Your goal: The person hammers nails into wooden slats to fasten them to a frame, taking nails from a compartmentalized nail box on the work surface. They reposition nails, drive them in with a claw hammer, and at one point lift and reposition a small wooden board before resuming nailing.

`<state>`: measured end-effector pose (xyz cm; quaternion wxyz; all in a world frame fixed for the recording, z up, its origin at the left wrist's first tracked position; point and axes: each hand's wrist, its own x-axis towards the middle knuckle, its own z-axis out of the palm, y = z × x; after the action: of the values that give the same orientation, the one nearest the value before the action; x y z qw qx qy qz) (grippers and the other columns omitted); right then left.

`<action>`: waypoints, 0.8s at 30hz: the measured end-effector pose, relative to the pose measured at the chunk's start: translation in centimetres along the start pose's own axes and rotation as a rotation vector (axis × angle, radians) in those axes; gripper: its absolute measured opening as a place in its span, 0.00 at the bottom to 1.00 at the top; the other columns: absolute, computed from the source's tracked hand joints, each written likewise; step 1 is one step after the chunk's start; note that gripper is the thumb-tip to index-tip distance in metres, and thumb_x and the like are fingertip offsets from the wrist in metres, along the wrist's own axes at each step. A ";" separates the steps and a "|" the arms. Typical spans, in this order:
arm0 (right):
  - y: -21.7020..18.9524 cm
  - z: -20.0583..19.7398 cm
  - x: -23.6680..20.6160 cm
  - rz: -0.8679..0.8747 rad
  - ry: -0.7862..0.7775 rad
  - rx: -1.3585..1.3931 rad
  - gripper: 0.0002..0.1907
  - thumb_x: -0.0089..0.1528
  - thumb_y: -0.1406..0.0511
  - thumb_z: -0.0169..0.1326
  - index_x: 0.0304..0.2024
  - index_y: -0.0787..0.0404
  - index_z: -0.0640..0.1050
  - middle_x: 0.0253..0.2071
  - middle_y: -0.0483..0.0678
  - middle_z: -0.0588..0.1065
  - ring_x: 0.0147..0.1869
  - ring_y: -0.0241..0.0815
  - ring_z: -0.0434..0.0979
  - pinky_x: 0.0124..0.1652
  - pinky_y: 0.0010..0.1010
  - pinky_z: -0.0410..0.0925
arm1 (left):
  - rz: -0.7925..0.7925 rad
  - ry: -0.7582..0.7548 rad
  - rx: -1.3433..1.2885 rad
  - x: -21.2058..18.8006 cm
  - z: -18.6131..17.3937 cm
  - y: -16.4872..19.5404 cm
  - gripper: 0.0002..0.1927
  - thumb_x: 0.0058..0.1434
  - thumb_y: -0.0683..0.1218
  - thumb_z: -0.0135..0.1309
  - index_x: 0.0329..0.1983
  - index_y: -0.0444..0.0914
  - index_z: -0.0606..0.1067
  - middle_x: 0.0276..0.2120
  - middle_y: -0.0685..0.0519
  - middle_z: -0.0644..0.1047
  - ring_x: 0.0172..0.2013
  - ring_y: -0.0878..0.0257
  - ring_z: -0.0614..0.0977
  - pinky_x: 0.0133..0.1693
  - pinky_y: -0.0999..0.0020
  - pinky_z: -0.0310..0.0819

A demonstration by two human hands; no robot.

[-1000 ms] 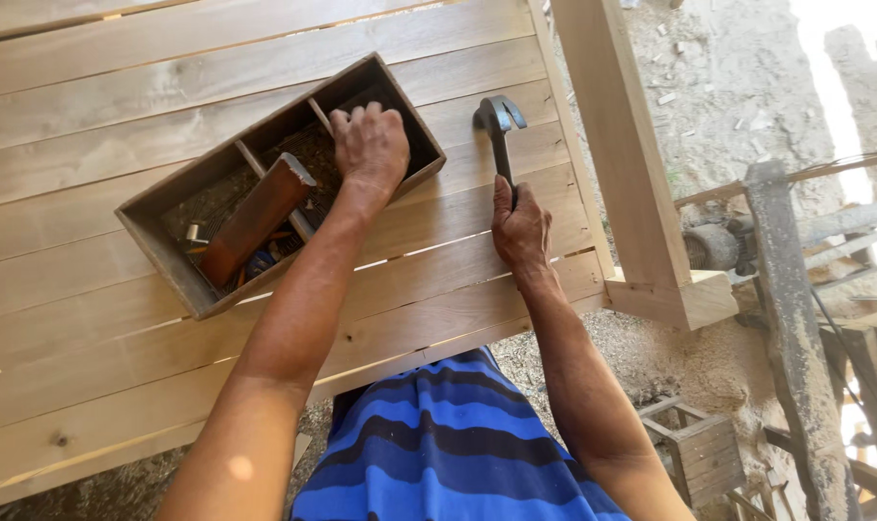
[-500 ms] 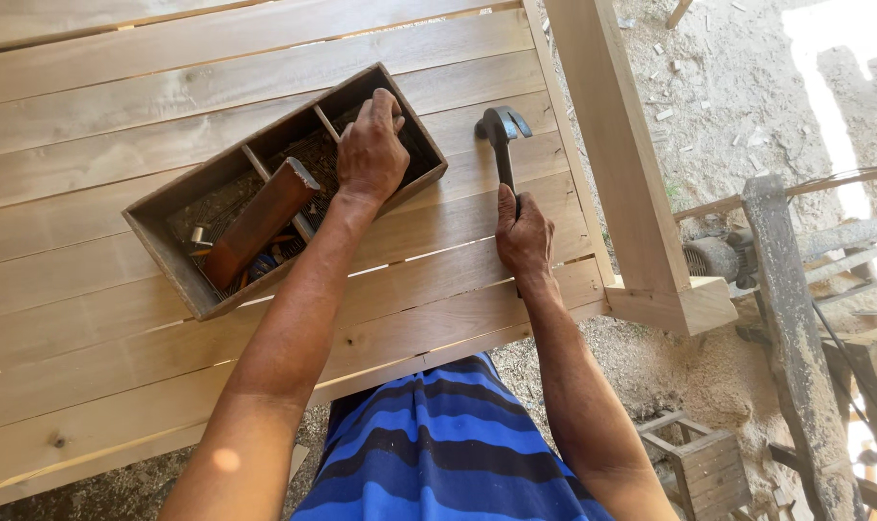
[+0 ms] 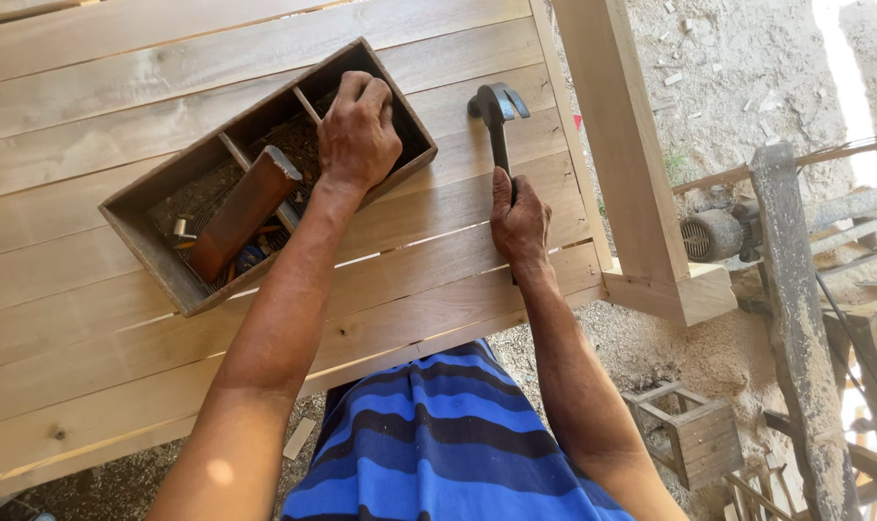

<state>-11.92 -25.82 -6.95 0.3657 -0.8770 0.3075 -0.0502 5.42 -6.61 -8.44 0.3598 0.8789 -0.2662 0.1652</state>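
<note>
A wooden compartment box (image 3: 149, 249) lies on a surface of pale wooden planks (image 3: 100, 106). My left hand (image 3: 358, 130) reaches into its right compartment with the fingers curled down inside; what they touch is hidden. A brown wooden block (image 3: 243, 210) leans in the middle compartment over small metal bits. My right hand (image 3: 518, 224) grips the handle of a claw hammer (image 3: 497, 111), whose dark head rests on the planks just right of the box.
A thick wooden post (image 3: 622, 154) stands at the planks' right edge. Beyond it lie dirt ground, an electric motor (image 3: 712, 234), a weathered wooden frame (image 3: 795, 318) and a small wooden crate (image 3: 694, 434). My blue striped shirt (image 3: 448, 444) fills the bottom.
My left hand has stayed in the box's right compartment and the right hand on the hammer; the view has shifted slightly. Nothing was picked up or let go.
</note>
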 end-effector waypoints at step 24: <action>-8.2 -5.2 13.4 -0.033 0.151 0.018 0.29 0.71 0.44 0.42 0.30 0.58 0.76 0.19 0.45 0.74 0.23 0.38 0.77 0.25 0.36 0.70 | -0.333 0.021 -0.726 25.0 15.5 0.3 0.06 0.61 0.39 0.58 0.39 0.41 0.82 0.36 0.55 0.87 0.39 0.67 0.89 0.45 0.68 0.84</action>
<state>1.39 -32.27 0.51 0.3485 -0.8723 0.3194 -0.1251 26.88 -26.72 -6.81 0.6716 0.7240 -0.1573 0.0088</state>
